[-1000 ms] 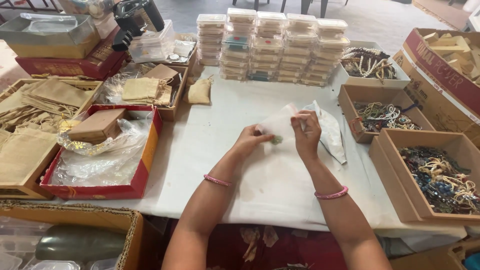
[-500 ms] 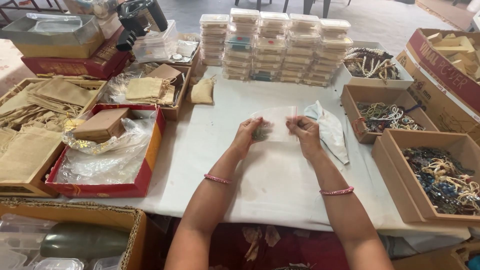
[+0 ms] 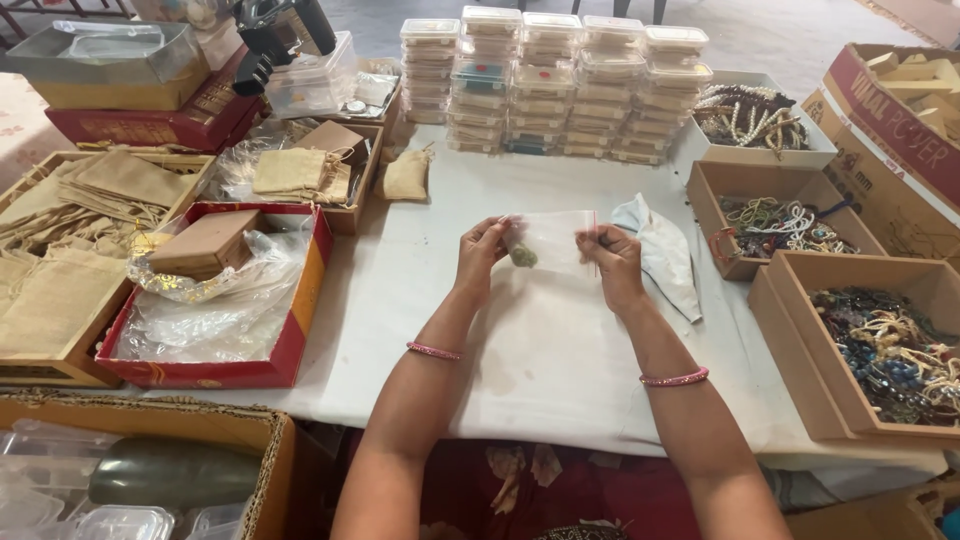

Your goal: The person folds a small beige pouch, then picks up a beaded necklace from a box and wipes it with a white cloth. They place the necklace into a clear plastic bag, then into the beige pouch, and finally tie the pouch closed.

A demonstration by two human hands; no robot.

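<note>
Over the white-covered table (image 3: 420, 290), both hands hold a small clear zip bag (image 3: 557, 240) stretched between them. My left hand (image 3: 480, 255) pinches its left edge, where a small green beaded piece (image 3: 522, 257) sits inside the bag. My right hand (image 3: 610, 262) pinches the right edge by the red seal strip. Each wrist wears a pink bangle.
A stack of empty clear bags (image 3: 660, 255) lies right of my hands. Brown boxes of beaded bracelets (image 3: 880, 345) line the right side. Stacks of small clear plastic cases (image 3: 555, 85) stand at the back. At left are a red tray with plastic wrap (image 3: 215, 300) and jute pouches (image 3: 90, 200).
The bag has turned from tilted to level and spread flat between my hands, which moved apart and slightly up. The green piece shifted to the bag's left end.
</note>
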